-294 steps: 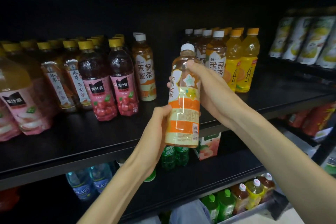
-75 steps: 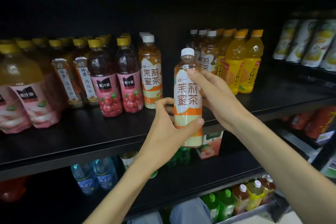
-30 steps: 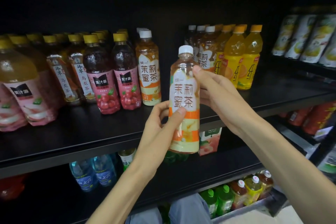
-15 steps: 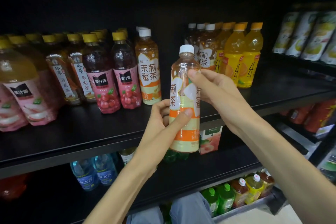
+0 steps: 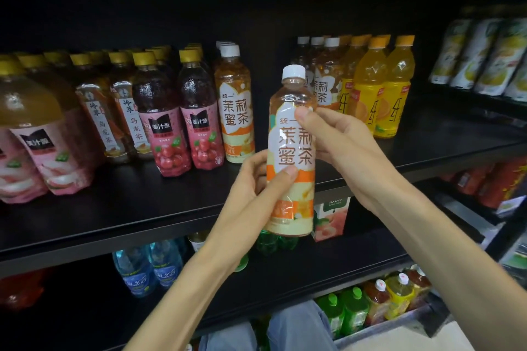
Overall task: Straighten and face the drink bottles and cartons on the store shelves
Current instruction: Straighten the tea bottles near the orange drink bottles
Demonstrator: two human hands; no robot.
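I hold a white-capped jasmine honey tea bottle [image 5: 292,148] upright in the air in front of the black shelf [image 5: 119,202], its label facing me. My left hand [image 5: 256,194] grips its lower half, thumb across the orange band. My right hand [image 5: 339,142] grips the upper label, thumb on the front. A matching tea bottle [image 5: 235,105] stands on the shelf to the left, more of them [image 5: 325,77] stand behind to the right. A gap lies between those two groups.
Red juice bottles [image 5: 176,120], oolong tea bottles [image 5: 114,111] and large pink-labelled bottles [image 5: 42,137] fill the shelf's left. Yellow orange-drink bottles [image 5: 382,85] stand right. A peach carton [image 5: 330,216], blue and green bottles sit on lower shelves. Pouches [image 5: 490,57] hang far right.
The bottle has turned in my hands, so its label, half turned away half a second ago, faces me squarely again. Both hands keep their grip at about the same height.
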